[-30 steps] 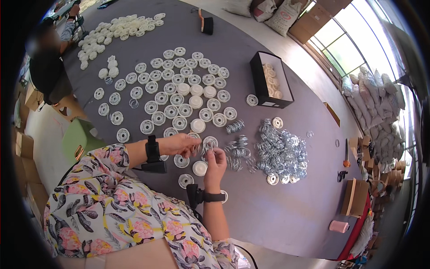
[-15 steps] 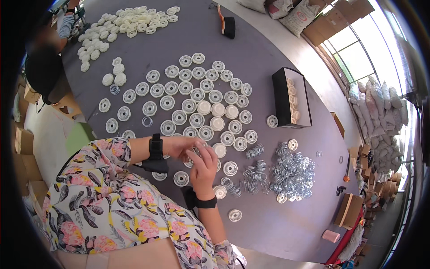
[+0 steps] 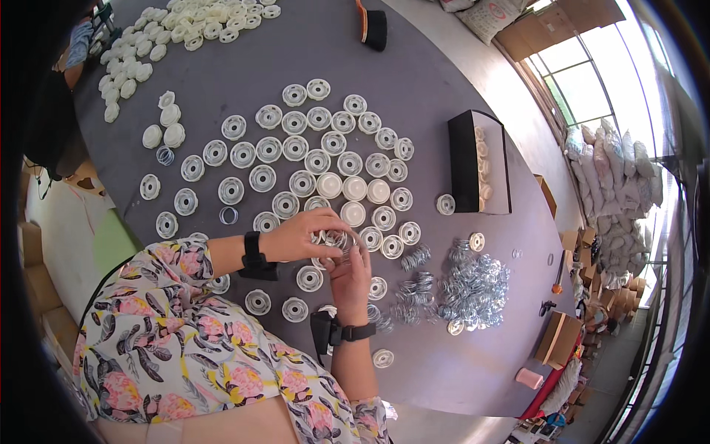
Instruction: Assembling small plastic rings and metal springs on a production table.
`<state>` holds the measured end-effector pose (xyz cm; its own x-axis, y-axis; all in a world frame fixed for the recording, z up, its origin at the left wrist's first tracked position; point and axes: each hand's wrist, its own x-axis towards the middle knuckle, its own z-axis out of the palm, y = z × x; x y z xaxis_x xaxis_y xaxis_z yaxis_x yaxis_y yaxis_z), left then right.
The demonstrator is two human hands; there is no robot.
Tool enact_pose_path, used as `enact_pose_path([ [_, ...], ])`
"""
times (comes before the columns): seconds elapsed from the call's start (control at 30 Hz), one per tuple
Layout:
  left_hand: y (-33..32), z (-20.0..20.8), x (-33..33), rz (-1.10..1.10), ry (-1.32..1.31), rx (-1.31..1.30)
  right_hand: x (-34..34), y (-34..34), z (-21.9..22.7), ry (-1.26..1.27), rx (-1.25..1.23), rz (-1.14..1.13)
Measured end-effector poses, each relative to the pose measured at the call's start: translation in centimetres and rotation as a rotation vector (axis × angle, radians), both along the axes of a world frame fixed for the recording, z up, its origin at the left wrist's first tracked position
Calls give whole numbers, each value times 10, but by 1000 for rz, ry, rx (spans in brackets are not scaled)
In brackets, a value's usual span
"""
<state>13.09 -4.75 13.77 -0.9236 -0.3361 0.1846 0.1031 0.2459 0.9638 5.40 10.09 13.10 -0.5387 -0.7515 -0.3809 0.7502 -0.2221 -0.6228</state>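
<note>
Over the near part of the grey table, my left hand (image 3: 305,235) and my right hand (image 3: 350,281) meet, fingers bent toward each other. Between their fingertips are shiny wire coils, which look like a metal spring (image 3: 336,240); the fingers hide part of it. Around and beyond the hands lie many round white ring parts (image 3: 295,147) with a hole in the middle, several with coils in them. Among these rings sit several smooth white caps (image 3: 355,188). To the right of my right hand is a large heap of loose metal springs (image 3: 473,290), with smaller bunches (image 3: 416,290) beside it.
A black open box (image 3: 464,166) holding white parts stands at the right. A black brush (image 3: 374,31) lies at the far edge. Piles of white parts (image 3: 194,27) cover the far left, where another person's arm (image 3: 76,70) shows. A cardboard box (image 3: 558,339) sits near the right edge.
My hands have shifted slightly right, the left now reaching over toward the right one. Coils now show between the fingertips. The whole view has also shifted a little.
</note>
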Motion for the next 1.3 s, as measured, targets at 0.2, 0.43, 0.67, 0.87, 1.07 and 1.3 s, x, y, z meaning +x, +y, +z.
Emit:
enact_pose_path([
  [0.2, -2, -15, 2, 68, -301, 809, -3, -3, 16, 1109, 348, -20],
  [0.43, -30, -25, -6, -474, -468, 1225, -9, -3, 20, 1551, 406, -44],
  [0.67, -25, -16, -16, -313, -205, 1072, -11, 4, -7, 703, 273, -111],
  [0.87, -23, -18, -7, -282, -292, 954, -15, -8, 4, 280, 218, -92],
  [1.07, -21, -37, -1, -346, -412, 1265, -11, -6, 9, 654, 390, -211],
  [1.3, -1, -65, 9, -942, -629, 1617, -18, -11, 3, 1518, 603, -266],
])
